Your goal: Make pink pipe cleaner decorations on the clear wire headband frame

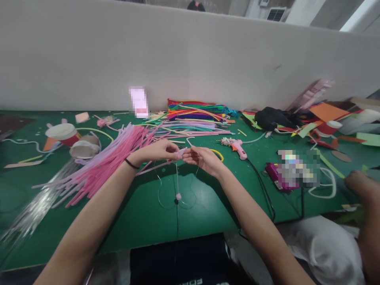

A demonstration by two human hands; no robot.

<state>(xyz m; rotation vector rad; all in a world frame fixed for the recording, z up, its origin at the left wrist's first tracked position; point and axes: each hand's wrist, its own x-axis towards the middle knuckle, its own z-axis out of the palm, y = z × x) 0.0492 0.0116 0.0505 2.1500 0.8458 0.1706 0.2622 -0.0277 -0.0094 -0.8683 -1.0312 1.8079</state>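
My left hand [162, 151] pinches a small lilac pipe cleaner piece [181, 152] in front of me, above the table. Closed on the same piece from the other side are the fingertips of my right hand [204, 159]. A bent pale pipe cleaner end [190, 141] sticks up beside the right fingers. Below my hands hang thin clear strands and a pale cord [177, 178] with a small pink fuzzy knot [178, 196] at its lower end. Close to my left wrist lies a bundle of pink pipe cleaners [118, 162]; lilac ones lie with it.
A pink glue gun [237, 147] with a black cable lies right of my hands. Bright pipe cleaners [196, 113] are heaped along the white partition [190, 59]. Cups [63, 132] and silver tinsel [38, 209] are at left. Another person's hand [358, 184] is at far right.
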